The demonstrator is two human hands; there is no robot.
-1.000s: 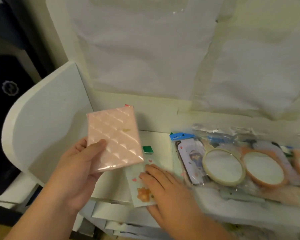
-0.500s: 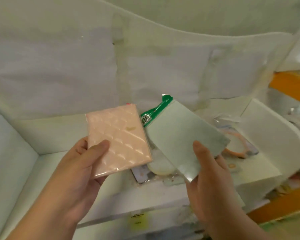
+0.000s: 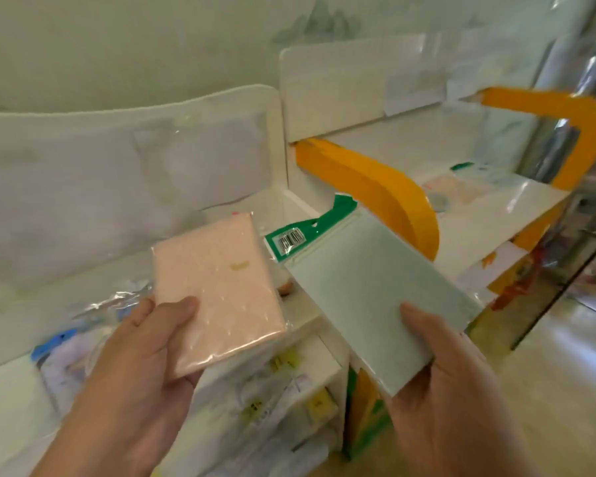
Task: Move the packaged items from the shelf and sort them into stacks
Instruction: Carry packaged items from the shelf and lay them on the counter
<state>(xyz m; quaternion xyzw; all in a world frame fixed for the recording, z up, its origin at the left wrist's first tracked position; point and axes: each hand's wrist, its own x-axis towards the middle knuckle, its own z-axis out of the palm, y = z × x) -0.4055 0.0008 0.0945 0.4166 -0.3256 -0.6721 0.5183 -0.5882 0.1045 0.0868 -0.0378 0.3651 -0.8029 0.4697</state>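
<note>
Head view shows me both hands raised in front of the shelving, each with a package. My left hand (image 3: 141, 352) grips the pink package (image 3: 217, 290) at its lower left corner, thumb pressed across the front face and fingers curled behind it. That package is wrapped in clear film, and I see a small gold mark near its middle. It sits at about 9 o'clock from the other package, just beside it; I cannot tell whether their edges touch.

My right hand (image 3: 451, 390) holds the pale green package (image 3: 375, 297) by its lower right corner, thumb on top and fingers underneath. A green header card (image 3: 310, 228) with a barcode sticker tops it, pointing toward 11 o'clock. Both packages are in the air, clear of any surface.

Behind and below the hands, at roughly 8 o'clock, the white shelf (image 3: 11, 383) carries blurred clear-wrapped goods (image 3: 73, 339), one with a blue header. Beneath the packages I see lower shelf tiers with yellow price tags (image 3: 319, 404). At 1 o'clock stands a second shelf (image 3: 496, 208) with orange side panels (image 3: 375, 191); flat packaged items (image 3: 458, 187) lie on its glossy surface, well apart from my hands, though they are too blurred for me to identify. A shiny metal post (image 3: 572, 98) rises at 2 o'clock along the right edge.
</note>
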